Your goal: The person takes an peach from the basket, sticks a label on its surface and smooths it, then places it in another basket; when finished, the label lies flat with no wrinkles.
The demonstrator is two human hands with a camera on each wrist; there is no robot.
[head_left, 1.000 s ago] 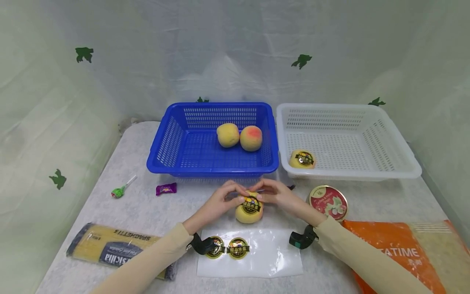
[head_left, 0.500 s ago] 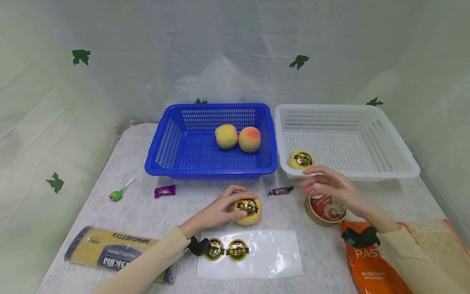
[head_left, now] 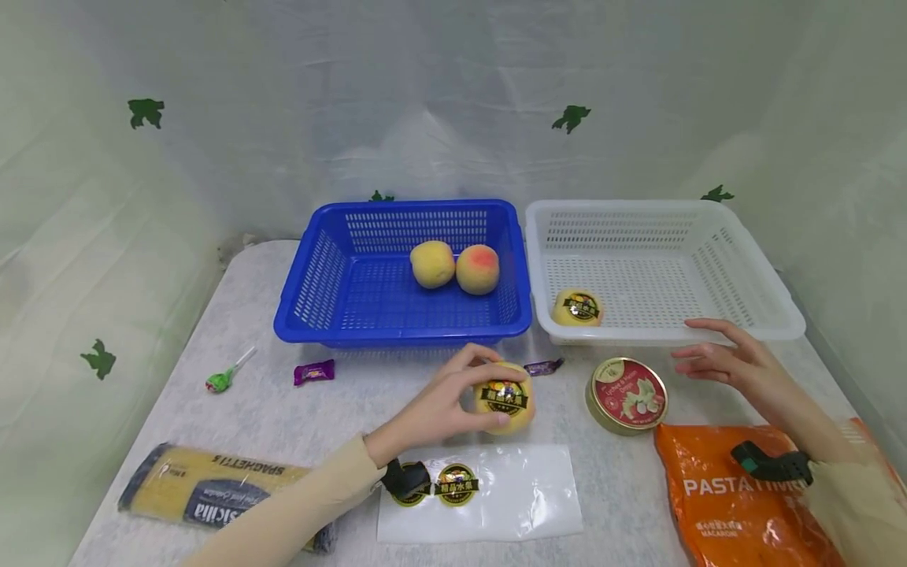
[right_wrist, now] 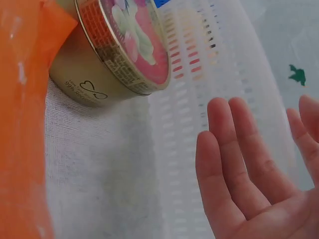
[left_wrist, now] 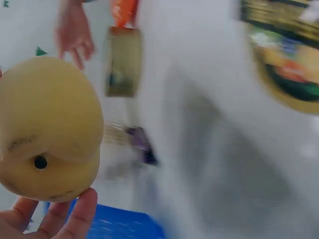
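Note:
My left hand (head_left: 446,402) grips a yellow peach (head_left: 520,421) that bears a round black-and-gold sticker (head_left: 505,398). In the left wrist view the peach (left_wrist: 55,114) hangs above the table, its dark stem hole facing the camera and fingertips on its lower side. My right hand (head_left: 744,366) is held in the air, fingers loosely extended, between the white basket and the orange pasta bag. Nothing is in that right hand (right_wrist: 259,184) in the right wrist view. A sheet (head_left: 520,496) with two more round stickers (head_left: 457,484) lies before me, one partly hidden by the left wrist camera.
A blue basket (head_left: 305,331) holds two peaches (head_left: 433,264). One stickered peach (head_left: 579,307) lies in the white basket (head_left: 680,340). Around them are a round candy tin (head_left: 627,396), wrapped candies (head_left: 314,372), a lollipop (head_left: 220,382), a spaghetti pack (head_left: 205,484) and an orange macaroni bag (head_left: 744,504).
Both hands were at the peach. The right hand let go and moved right, past the tin. The left hand now grips the peach and has shifted it slightly right and up.

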